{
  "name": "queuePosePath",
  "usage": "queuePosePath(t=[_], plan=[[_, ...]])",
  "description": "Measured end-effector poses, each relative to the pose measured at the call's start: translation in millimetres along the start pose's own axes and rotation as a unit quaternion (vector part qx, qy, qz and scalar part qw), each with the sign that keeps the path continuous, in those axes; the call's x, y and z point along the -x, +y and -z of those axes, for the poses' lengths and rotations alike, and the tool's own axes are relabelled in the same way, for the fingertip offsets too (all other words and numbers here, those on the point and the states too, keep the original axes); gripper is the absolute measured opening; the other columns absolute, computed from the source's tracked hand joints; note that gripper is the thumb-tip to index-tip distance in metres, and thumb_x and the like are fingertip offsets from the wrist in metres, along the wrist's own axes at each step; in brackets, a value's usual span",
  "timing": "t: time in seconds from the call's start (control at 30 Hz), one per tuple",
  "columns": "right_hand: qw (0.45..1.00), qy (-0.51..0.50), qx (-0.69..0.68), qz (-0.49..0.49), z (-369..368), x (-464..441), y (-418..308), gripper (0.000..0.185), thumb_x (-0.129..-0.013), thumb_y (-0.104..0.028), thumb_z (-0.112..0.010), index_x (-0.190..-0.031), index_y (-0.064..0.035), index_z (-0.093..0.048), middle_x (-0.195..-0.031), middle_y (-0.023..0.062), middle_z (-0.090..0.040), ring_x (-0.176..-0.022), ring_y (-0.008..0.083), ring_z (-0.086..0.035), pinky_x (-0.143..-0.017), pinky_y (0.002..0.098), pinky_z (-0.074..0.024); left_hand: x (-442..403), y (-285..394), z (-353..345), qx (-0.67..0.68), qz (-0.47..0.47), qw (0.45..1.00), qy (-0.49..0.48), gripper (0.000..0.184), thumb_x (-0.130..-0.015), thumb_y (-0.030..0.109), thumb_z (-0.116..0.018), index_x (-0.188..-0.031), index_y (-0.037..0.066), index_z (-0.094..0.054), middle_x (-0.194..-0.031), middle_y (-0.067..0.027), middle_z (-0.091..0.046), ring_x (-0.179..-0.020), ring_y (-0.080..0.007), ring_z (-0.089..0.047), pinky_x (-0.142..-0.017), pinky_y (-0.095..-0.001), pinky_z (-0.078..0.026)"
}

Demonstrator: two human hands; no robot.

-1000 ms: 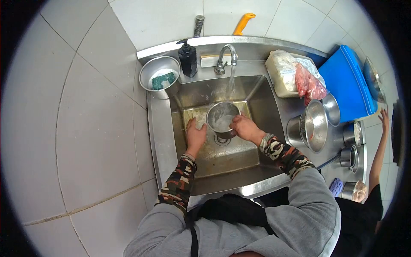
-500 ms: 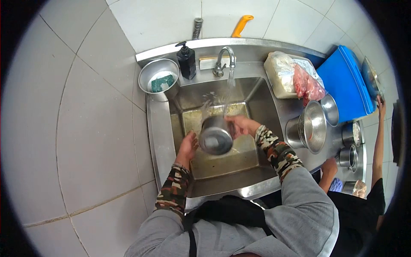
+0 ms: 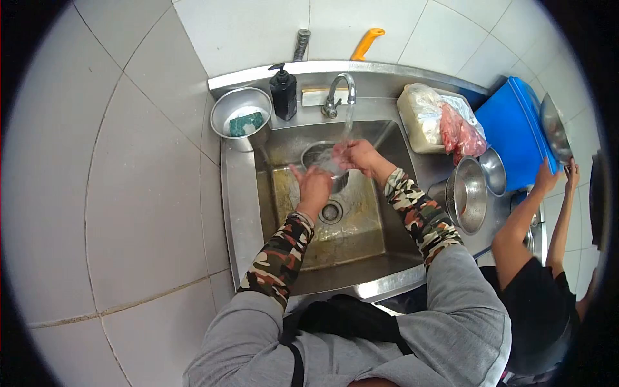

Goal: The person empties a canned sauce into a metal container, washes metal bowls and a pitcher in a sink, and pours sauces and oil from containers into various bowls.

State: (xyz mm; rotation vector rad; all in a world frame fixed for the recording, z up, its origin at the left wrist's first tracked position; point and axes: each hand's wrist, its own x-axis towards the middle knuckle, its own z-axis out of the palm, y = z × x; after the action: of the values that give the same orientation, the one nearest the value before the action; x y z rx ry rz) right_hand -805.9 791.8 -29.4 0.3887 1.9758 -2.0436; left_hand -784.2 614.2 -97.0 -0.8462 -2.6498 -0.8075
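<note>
Inside the steel sink (image 3: 351,242), a round metal pot (image 3: 312,155) stands with its mouth up near the back, partly hidden by my hands. My left hand (image 3: 314,190) is over the pot's front side, thumb spread from the fingers, its fingertips blurred. My right hand (image 3: 360,157) is at the pot's right rim, with curled fingers close to the falling water. A whitish, translucent blur lies between both hands; I cannot tell whether it is only splashing water. Water runs from the curved faucet (image 3: 342,80) beside my right fingers.
A metal bowl (image 3: 222,106) with a green scouring pad (image 3: 246,124) and a black pump bottle (image 3: 283,93) stand back left. Right are a tub (image 3: 416,138) with bagged meat (image 3: 458,129), a strainer (image 3: 474,197), a blue box (image 3: 516,132) and a co-worker's arms (image 3: 525,209).
The pot has moved back under the faucet and turned mouth up. Both my hands have moved back over it, the left also rightward. The co-worker's lower hand has risen to the blue box.
</note>
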Motion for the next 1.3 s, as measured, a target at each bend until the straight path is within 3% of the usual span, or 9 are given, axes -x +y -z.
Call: queuePosePath(t=[0.1,0.17,0.2,0.5,0.73,0.93,1.07,1.17,1.3], plan=[[0.999,0.027,-0.005,0.036,-3.0,-1.3,2.8,0.019,-0.089,-0.003,-0.049,-0.103,-0.0029,-0.061,-0.097,0.0085,-0.065,-0.081,0.0181,-0.066,-0.068,0.0312,-0.0542,-6.5,-10.7,-16.2,0.109,0.069,0.983,0.131,0.008,-0.08,0.013,-0.06,-0.078,0.009,-0.066,-0.078,-0.0145,-0.064,-0.087,-0.0341,-0.061,-0.092,-0.0655,-0.032],[1.0,0.0,-0.003,0.009,-13.0,11.8,-10.5,0.018,-0.089,-0.001,-0.049,-0.101,-0.0022,-0.062,-0.095,0.0086,-0.065,-0.081,0.0191,-0.066,-0.066,0.0301,-0.0542,-4.9,-2.1,-1.4,0.305,0.187,0.93,-0.084,0.009,-0.08,0.014,-0.061,-0.079,0.006,-0.065,-0.081,-0.0181,-0.062,-0.085,-0.0379,-0.059,-0.082,-0.0517,-0.043],[1.0,0.001,-0.004,0.009,-12.7,8.5,-6.7,0.018,-0.089,-0.001,-0.049,-0.101,-0.0022,-0.062,-0.095,0.0086,-0.065,-0.081,0.0191,-0.066,-0.066,0.0301,-0.0542,4.7,-6.0,-1.4,0.312,0.016,0.95,-0.005,0.013,-0.08,0.015,-0.061,-0.08,0.003,-0.063,-0.079,-0.02,-0.06,-0.081,-0.0396,-0.058,-0.07,-0.0448,-0.044],[0.992,0.012,0.119,0.034,-5.3,6.3,-11.8,0.021,-0.088,0.0,-0.05,-0.107,0.0028,-0.06,-0.098,0.0114,-0.066,-0.086,0.0182,-0.066,-0.068,0.0286,-0.0549,11.6,-4.5,3.4,0.038,-0.159,0.981,-0.103,0.015,-0.084,0.022,-0.059,-0.084,0.009,-0.067,-0.09,-0.0112,-0.062,-0.099,-0.0295,-0.056,-0.101,-0.0706,-0.019],[0.951,0.037,0.267,0.149,24.7,-31.1,-46.1,0.029,-0.085,-0.002,-0.053,-0.113,0.001,-0.06,-0.107,0.0136,-0.066,-0.09,0.0219,-0.066,-0.078,0.0329,-0.0521,-2.5,4.8,24.8,0.224,0.016,0.973,-0.047,0.023,-0.085,0.024,-0.06,-0.082,0.001,-0.064,-0.073,-0.0186,-0.061,-0.071,-0.0343,-0.06,-0.071,-0.0414,-0.046],[0.571,0.154,0.691,0.416,45.8,-52.2,-66.0,0.029,-0.086,-0.017,-0.048,-0.111,-0.009,-0.061,-0.104,0.0156,-0.065,-0.095,0.0324,-0.062,-0.078,0.0426,-0.0489,42.4,-14.4,31.9,0.506,0.24,0.827,0.043,0.029,-0.094,0.024,-0.055,-0.093,-0.003,-0.065,-0.076,0.0011,-0.059,-0.075,-0.0072,-0.052,-0.068,-0.0272,-0.045],[0.542,0.201,0.748,0.327,47.4,-55.3,-47.0,0.035,-0.084,-0.014,-0.046,-0.117,-0.0118,-0.057,-0.102,0.0143,-0.065,-0.093,0.031,-0.063,-0.082,0.0437,-0.0478,100.1,-46.1,16.9,0.595,0.361,0.716,0.062,0.028,-0.095,0.024,-0.055,-0.101,-0.002,-0.063,-0.088,-0.0031,-0.062,-0.083,-0.0101,-0.055,-0.076,-0.0273,-0.045],[0.708,0.129,0.68,0.141,41.3,-38.5,-30.7,0.049,-0.078,-0.006,-0.051,-0.127,-0.0022,-0.048,-0.115,0.0181,-0.061,-0.107,0.0327,-0.058,-0.096,0.0415,-0.0422,125.7,-55.3,13.0,0.656,0.442,0.602,0.109,0.032,-0.097,0.026,-0.05,-0.111,-0.003,-0.057,-0.102,-0.0072,-0.061,-0.093,-0.0141,-0.057,-0.085,-0.0298,-0.045],[0.759,0.164,0.552,0.304,51.0,-40.5,8.4,0.067,-0.075,-0.013,-0.065,-0.135,0.0019,-0.038,-0.131,0.0264,-0.047,-0.12,0.0379,-0.048,-0.104,0.0378,-0.0372,135.1,-52.3,11.0,0.745,0.465,0.468,0.104,0.04,-0.099,0.032,-0.043,-0.119,-0.001,-0.052,-0.112,-0.0107,-0.06,-0.104,-0.021,-0.057,-0.095,-0.0338,-0.044]])
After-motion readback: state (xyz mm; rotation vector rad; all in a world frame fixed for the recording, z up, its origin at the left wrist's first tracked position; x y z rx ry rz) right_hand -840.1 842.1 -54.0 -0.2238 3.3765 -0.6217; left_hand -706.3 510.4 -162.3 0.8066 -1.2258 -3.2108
